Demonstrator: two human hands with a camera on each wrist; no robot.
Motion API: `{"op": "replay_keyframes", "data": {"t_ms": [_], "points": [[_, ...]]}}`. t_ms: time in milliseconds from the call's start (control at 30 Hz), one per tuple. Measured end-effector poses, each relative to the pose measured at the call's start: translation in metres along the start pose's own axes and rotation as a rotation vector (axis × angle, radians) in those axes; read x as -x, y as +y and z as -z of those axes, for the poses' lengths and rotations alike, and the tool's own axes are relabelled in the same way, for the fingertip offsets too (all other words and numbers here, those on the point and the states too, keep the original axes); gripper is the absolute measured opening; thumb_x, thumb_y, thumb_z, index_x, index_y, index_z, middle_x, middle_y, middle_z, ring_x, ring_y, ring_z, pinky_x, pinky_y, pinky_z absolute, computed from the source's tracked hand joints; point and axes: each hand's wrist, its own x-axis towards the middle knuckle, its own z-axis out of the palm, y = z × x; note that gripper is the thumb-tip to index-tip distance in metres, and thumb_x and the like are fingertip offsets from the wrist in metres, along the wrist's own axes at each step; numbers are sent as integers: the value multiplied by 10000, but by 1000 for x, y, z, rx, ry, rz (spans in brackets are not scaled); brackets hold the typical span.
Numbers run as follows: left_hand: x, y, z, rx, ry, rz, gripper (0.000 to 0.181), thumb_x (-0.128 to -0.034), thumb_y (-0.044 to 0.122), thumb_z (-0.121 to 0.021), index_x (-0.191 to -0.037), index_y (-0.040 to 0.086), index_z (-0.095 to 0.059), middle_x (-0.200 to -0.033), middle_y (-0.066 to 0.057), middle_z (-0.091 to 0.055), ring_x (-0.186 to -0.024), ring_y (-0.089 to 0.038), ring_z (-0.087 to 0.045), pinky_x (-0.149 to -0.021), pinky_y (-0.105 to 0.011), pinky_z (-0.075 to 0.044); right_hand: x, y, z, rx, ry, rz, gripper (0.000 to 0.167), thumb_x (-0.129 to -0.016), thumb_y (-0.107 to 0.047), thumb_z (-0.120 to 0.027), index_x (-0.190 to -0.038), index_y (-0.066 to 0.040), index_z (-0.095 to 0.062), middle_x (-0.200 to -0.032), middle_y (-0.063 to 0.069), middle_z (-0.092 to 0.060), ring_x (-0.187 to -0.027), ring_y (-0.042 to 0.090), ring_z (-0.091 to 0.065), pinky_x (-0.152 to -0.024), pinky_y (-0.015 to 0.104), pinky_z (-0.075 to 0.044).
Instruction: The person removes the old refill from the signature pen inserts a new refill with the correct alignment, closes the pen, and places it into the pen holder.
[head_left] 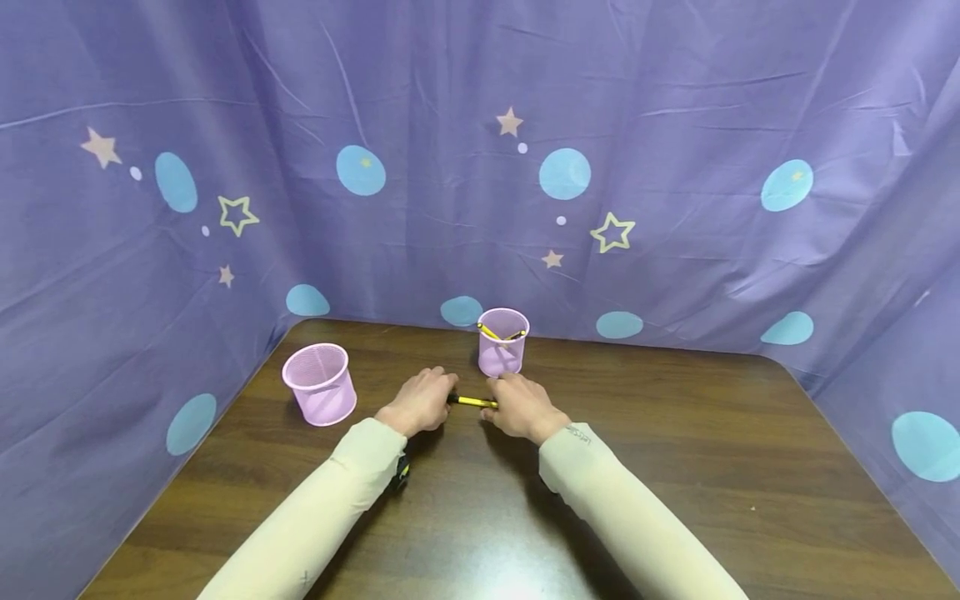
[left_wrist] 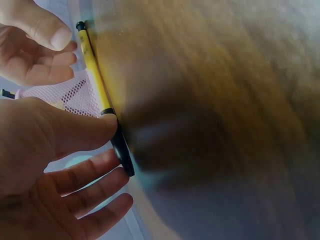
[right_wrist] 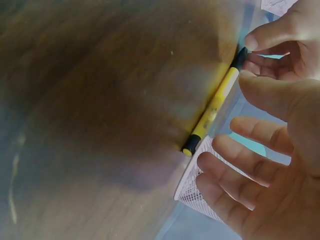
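Observation:
A yellow pen with black ends (head_left: 474, 402) lies level just at the tabletop between the two hands. My left hand (head_left: 422, 400) pinches its black end; in the left wrist view the thumb (left_wrist: 107, 125) presses on the black part, with fingers on the other side. At the pen's opposite end is my right hand (head_left: 521, 408). Its fingers (right_wrist: 270, 175) are spread and slightly bent in the right wrist view, and a gap separates its thumb from the pen in the left wrist view. Just behind the right hand stands a pink mesh cup (head_left: 501, 357) holding yellow-and-black pens (head_left: 489, 332).
Another pink mesh cup (head_left: 322, 400) stands on the left, beyond the left forearm. Both cups are on a brown wooden table (head_left: 712, 450). A purple curtain (head_left: 450, 108) with stars and blue ovals hangs along the back and both sides.

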Motion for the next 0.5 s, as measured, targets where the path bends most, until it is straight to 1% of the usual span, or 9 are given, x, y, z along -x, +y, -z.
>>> {"op": "replay_keyframes", "data": {"t_ms": [100, 267, 367, 500], "points": [[0, -1, -1, 3, -7, -4, 185, -722, 15, -690, -881, 85, -627, -836, -81, -558, -825, -311, -581, -720, -428, -498, -3, -3, -3, 6, -7, -15, 245, -801, -323, -746, -928, -137, -647, -849, 20, -581, -849, 249, -610, -667, 432, -499], [0, 0, 0, 11, -30, -3, 188, -714, 11, -706, -865, 86, -624, -837, -89, -552, -827, -320, -573, -720, -435, -499, -7, -5, -8, 21, -16, -32, 177, -798, -284, -754, -855, -161, -639, -847, 10, -602, -847, 235, -620, -655, 415, -504], [0, 0, -1, 13, -34, 0, 181, -709, -1, -705, -836, 94, -619, -820, -83, -540, -813, -318, -569, -702, -436, -499, -9, -5, -10, 24, -24, -29, 159, -794, -266, -758, -792, -183, -623, -828, -19, -593, -828, 215, -617, -628, 399, -500], [-1, 0, -1, 18, -30, -1, 167, -710, -12, -691, -794, 105, -605, -796, -71, -534, -797, -308, -566, -694, -421, -493, -10, -5, -12, 35, -44, -21, 153, -805, -225, -741, -763, -199, -597, -794, -51, -555, -768, 183, -593, -582, 373, -482]]}}
